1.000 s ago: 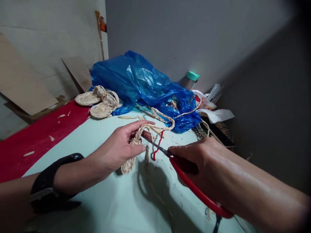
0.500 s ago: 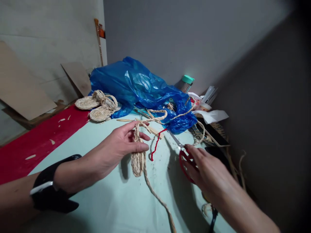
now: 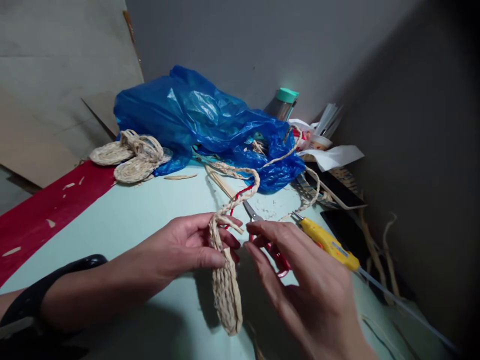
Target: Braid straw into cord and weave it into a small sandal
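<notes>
My left hand (image 3: 183,247) is closed around a small flat sole of coiled straw braid (image 3: 228,300), thumb on its near face. From its top, the straw cord (image 3: 256,181) runs back toward a blue plastic bag, and a short loose end points right. My right hand (image 3: 307,280) hovers beside that end, thumb and fingers apart, holding nothing. Beyond its fingers lie red-handled scissors (image 3: 255,215), partly hidden by the hand, blades pointing away. A piece of red yarn (image 3: 244,191) lies by the cord.
Two finished-looking straw slippers (image 3: 137,167) lie at the left, near a red cloth strip (image 3: 56,210). The blue plastic bag (image 3: 210,120) spreads across the back. A yellow glue gun (image 3: 330,245) lies at right, its cable trailing forward. Behind it stand a teal-lidded bottle (image 3: 287,96) and white paper (image 3: 335,155).
My right hand has let go of the scissors, which now lie on the table, and has moved left toward the sole. The sole sits lower in view; the yellow glue gun has come into sight.
</notes>
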Motion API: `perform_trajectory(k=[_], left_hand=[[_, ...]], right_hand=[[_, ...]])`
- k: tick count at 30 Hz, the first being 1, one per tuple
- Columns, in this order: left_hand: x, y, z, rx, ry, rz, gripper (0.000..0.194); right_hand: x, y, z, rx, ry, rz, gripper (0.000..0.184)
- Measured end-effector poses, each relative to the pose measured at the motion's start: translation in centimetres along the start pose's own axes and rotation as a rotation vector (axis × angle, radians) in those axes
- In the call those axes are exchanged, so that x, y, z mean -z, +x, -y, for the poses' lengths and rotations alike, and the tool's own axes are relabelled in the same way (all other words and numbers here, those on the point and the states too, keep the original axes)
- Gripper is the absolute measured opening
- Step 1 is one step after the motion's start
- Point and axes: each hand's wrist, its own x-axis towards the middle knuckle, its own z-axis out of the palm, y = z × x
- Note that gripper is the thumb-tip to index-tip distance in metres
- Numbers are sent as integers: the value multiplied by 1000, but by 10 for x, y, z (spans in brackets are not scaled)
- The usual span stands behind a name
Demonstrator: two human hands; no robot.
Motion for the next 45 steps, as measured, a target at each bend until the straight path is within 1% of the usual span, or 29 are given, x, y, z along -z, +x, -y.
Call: perform_trajectory(k=[3,5,7,9,11,13,15,19,22,25,27,29,31,33,35,37,39,42,45], left_hand=[[-1,0,-1,66,-39,-7,36],[-1,0,-3,94,-81,-28,36],[-1,0,-3,114,-113,-55,37],[-1,0,-3,140,-125,-102,38],[-1,0,-2,160,-110,-174,38],[-2,1,-2,179,-90,-243,41],[-4,1,-3,179,-78,-268,44],[-8,-2,-5,142,-48,-241,44],[-9,-4,-5,119,-9,-232,42],[-10,-4,-4,109,-2,-231,41],[-10,-4,-4,121,-17,-241,41],[-9,-4,-5,143,-29,-251,43],[-8,-4,-5,160,-13,-262,45],[-7,-5,-5,160,25,-269,45],[-6,-5,-5,148,65,-250,46],[-6,-5,-6,154,108,-221,47],[-6,-4,-6,182,153,-205,50],[-4,-2,-6,215,181,-193,53],[-2,-1,-4,215,146,-160,49]], right_hand=[[-10,2,0,14,78,-19,26],[-15,2,-2,40,49,-57,22],[-16,1,-3,81,-34,-110,19],[-16,1,-2,90,-128,-140,20],[-16,-1,1,61,-189,-123,18],[-18,-2,5,30,-215,-97,14],[-22,-3,6,29,-224,-108,15],[-34,-6,4,107,-213,-187,19],[-40,-10,2,153,-160,-159,23],[-36,-11,1,98,-87,-116,17],[-30,-8,1,70,17,-60,13],[-24,-3,3,47,114,-5,17],[-20,2,5,-2,151,-15,17],[-19,4,6,-17,130,-37,14],[-21,2,5,16,58,-66,14],[-24,-1,3,64,-29,-105,21],[-26,-3,1,83,-64,-143,26],[-24,-4,1,77,-68,-134,21],[-23,-4,3,88,-57,-106,21]])
